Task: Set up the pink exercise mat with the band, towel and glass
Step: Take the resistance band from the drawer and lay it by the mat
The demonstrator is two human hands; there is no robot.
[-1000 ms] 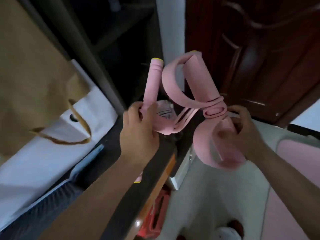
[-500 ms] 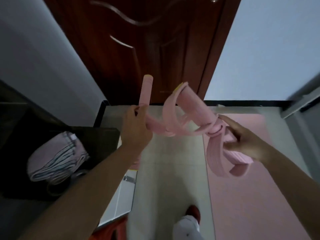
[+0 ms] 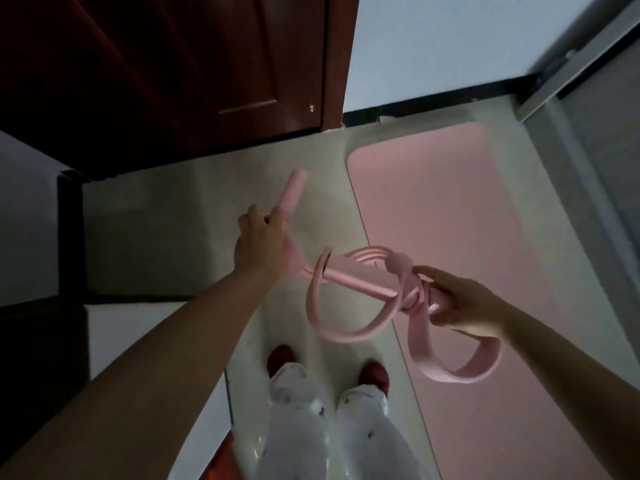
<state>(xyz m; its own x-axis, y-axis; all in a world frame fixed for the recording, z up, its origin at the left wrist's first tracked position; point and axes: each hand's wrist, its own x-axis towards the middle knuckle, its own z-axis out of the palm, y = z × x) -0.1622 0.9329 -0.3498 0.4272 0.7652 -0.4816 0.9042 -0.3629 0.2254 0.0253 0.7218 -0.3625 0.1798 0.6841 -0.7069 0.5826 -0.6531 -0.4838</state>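
While we stand on the pale floor (image 3: 166, 209), our pink mat (image 3: 460, 216) lies flat on it to the right, reaching far toward the white wall (image 3: 443, 46). It is long, with round corners, and nothing sits on it.

We hold our pink band (image 3: 349, 292) up in the air between our hands, above the floor and the left edge of the mat. It is soft and bendy. It has a stick-like handle poking up far past our left hand (image 3: 261, 247), thin cords in the middle, and wide loops that hang down. Our left hand is closed around the handle. Our right hand (image 3: 464, 299) pinches the knotted part where the loops meet, and one big loop droops under it.

Near us we see our white trousers (image 3: 329, 427) and red shoes (image 3: 374, 374). A dark brown door (image 3: 173, 64) is far on the left. We see no boxes or bowls.
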